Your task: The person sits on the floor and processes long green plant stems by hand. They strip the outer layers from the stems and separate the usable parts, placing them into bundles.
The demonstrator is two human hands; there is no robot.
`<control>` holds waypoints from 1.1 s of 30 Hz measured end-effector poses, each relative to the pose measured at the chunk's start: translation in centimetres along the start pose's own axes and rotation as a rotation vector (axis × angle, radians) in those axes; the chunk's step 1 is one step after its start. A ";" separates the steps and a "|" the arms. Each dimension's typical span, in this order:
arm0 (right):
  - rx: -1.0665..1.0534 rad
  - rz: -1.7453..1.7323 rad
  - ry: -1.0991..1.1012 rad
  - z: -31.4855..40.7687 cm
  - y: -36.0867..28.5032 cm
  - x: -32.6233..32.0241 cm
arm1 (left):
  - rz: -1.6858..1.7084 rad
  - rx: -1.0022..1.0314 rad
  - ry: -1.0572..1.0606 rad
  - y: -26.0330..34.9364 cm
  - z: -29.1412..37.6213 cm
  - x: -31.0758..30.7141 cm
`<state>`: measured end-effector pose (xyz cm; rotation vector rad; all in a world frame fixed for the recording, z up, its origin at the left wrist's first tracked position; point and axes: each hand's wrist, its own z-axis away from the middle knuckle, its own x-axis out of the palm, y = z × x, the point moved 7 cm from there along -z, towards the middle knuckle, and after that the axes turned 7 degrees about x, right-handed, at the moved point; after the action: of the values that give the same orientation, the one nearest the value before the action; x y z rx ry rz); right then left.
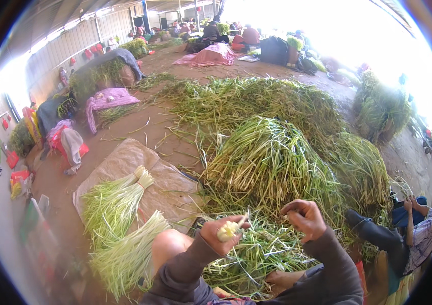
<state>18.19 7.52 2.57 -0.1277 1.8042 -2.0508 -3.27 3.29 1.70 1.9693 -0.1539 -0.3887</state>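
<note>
My left hand (223, 234) is closed around a few pale stalks (228, 230), whose yellowish-white ends point up at the camera. To its right, my right hand (305, 219) is raised with its fingers curled; whether anything thin sits between the fingertips cannot be told. Loose green leaves and stalks (254, 255) lie under both hands, between my legs. Just beyond is a heap of long green-stalked vegetables (261, 164). On the left, a tied bundle of cleaned stalks (124, 194) and a second pile of pale stalks (136, 248) lie by a brown woven sheet (124, 156).
A co-worker's hands and sleeve (416, 213) are at the right, with a dark boot (357, 221) near my right arm. A larger mound of greens (246, 95) stretches behind the heap. Farther off are a purple checked cloth (111, 99), a pink cloth (212, 55) and seated people.
</note>
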 end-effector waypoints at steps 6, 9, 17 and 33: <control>-0.204 0.776 -0.048 0.2 0.9 1.0 | 0.043 -0.061 0.018 -0.2 0.1 -0.1; -0.256 0.651 0.011 -0.3 0.8 0.8 | -0.019 -0.080 0.050 0.3 0.2 -0.3; -0.306 0.793 0.061 -1.6 1.4 -2.2 | -0.333 0.063 0.084 2.4 0.9 -2.5; 0.819 0.702 -0.044 -13.5 37.4 -15.7 | -0.029 -0.118 0.430 -1.4 3.2 -6.2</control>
<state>36.99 22.54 -32.73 0.5933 0.6896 -2.0112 -10.25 2.90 0.49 1.8938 0.1694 0.0126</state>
